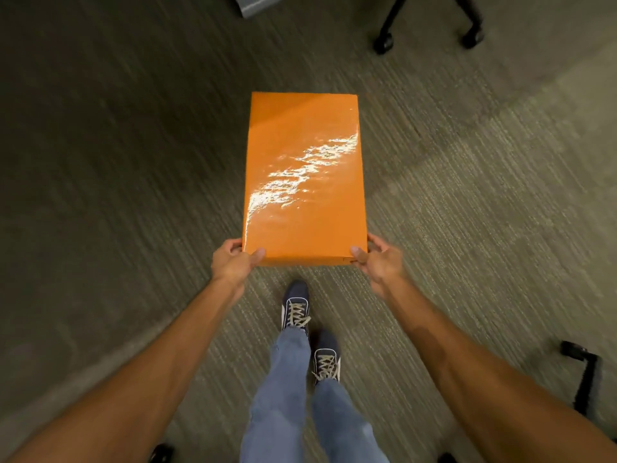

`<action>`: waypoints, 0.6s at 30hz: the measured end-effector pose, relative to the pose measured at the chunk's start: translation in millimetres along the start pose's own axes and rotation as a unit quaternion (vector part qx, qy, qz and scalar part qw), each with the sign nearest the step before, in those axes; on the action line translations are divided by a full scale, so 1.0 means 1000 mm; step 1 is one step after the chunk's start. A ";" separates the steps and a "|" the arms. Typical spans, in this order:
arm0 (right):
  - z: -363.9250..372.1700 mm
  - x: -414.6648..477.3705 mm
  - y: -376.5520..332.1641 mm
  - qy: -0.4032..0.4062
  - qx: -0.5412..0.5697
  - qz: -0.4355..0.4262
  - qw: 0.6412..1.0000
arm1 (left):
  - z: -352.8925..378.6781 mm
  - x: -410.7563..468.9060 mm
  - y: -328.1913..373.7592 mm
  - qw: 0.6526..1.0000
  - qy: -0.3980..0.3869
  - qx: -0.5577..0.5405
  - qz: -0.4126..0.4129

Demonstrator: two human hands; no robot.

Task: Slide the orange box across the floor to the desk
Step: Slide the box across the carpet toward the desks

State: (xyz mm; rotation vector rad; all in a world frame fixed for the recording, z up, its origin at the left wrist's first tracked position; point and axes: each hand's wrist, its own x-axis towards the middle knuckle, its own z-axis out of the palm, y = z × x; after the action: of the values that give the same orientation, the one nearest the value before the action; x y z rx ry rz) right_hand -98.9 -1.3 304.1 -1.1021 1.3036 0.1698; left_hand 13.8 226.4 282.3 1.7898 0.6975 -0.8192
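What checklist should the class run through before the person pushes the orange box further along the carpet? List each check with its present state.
1. Left hand grips the orange box near corner: ok.
2. Right hand grips the other near corner: ok.
3. Carpet straight ahead of the box free of obstacles: ok.
4. Chair casters off the path, far right: ok.
5. Desk in sight: cannot tell.
6. Box flat on the carpet: cannot tell.

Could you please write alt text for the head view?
Looking down, a person's left hand and right hand grip the near corners of an orange box on grey carpet. Sneakers and jeans show below; chair casters beyond.
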 end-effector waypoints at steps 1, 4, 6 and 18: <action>0.006 -0.009 0.000 -0.010 -0.009 -0.002 1.000 | -0.012 -0.008 -0.004 1.000 0.011 -0.012 -0.002; 0.024 -0.037 0.004 -0.035 -0.033 -0.007 0.999 | -0.048 -0.030 -0.019 0.998 0.035 -0.049 -0.008; 0.037 -0.053 0.008 -0.054 -0.056 -0.012 0.997 | -0.072 -0.045 -0.030 0.996 0.048 -0.070 -0.009; 0.160 -0.120 0.042 -0.165 -0.171 -0.071 0.969 | -0.207 -0.071 -0.100 0.969 0.151 -0.194 -0.017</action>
State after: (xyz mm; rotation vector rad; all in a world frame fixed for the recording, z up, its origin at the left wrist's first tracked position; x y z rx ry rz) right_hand -56.9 191.4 359.0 -1.3878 0.9131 0.4645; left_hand -62.0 448.2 338.2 1.5571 1.0143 -0.3957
